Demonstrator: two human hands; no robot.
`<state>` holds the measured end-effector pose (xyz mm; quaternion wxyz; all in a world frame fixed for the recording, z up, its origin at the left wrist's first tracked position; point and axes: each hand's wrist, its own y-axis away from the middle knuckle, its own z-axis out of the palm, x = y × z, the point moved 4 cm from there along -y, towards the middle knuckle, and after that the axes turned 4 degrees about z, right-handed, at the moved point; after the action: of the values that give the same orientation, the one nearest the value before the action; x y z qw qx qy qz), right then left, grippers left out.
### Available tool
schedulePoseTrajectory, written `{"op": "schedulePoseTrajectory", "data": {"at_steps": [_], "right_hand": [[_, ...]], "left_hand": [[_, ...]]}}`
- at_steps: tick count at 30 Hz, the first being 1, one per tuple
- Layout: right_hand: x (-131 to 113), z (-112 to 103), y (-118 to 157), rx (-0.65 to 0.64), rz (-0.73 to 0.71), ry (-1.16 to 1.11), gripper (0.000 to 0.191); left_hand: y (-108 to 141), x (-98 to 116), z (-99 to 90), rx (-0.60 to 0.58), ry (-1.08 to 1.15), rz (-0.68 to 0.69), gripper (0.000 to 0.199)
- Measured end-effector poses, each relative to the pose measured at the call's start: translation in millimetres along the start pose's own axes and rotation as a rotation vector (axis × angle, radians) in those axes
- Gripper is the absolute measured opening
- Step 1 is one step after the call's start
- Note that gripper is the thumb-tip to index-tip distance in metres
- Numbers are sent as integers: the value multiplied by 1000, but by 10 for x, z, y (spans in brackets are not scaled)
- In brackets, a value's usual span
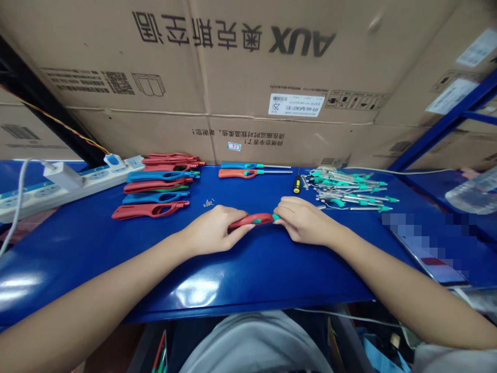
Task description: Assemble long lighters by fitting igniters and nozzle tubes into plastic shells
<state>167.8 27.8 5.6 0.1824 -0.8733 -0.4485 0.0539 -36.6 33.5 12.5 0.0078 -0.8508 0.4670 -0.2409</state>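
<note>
Between my two hands, over the middle of the blue table, is a red lighter handle [261,219] with green parts showing. My left hand [219,228] is closed around its left end. At the other end my right hand [305,220] pinches by the green tip; whether a metal tube lies inside that hand is hidden. Behind them lie two long-necked lighters, one blue and one orange-red [237,173], with metal tubes. A yellow-and-black screwdriver [297,184] lies just beyond my right hand. Small screws [208,202] are scattered beyond my left hand.
Several red and blue lighter handles [155,209] are stacked at left, beside a white power strip [93,178]. Metal tubes with green ends [349,189] are heaped at right. A phone-like device [430,254] and a clear plastic container [473,191] are farther right. A cardboard wall [240,88] stands behind.
</note>
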Motion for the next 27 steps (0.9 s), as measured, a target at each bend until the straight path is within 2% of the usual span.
{"op": "schedulePoseTrajectory", "data": {"at_steps": [5,11,18,20,24,27], "right_hand": [[1,26,-8,-67,44,-67,25],[50,69,-31,-130,92,-35,29],[236,31,-3,-279,308,-143,15],[304,-5,33,-297,348,-199,20],[476,-60,96,-243,438,-282,38],[639,-53,139,-109,583,-153,38]], "left_hand": [[18,14,20,-30,-103,-2,33],[-18,-35,57,-64,-188,-37,34],[-43,-48,91,-89,-345,-12,36],[-39,-41,92,-92,-369,-1,38],[-32,-32,78,-119,-417,-23,36],[-20,-25,53,-142,-467,-64,37]]}}
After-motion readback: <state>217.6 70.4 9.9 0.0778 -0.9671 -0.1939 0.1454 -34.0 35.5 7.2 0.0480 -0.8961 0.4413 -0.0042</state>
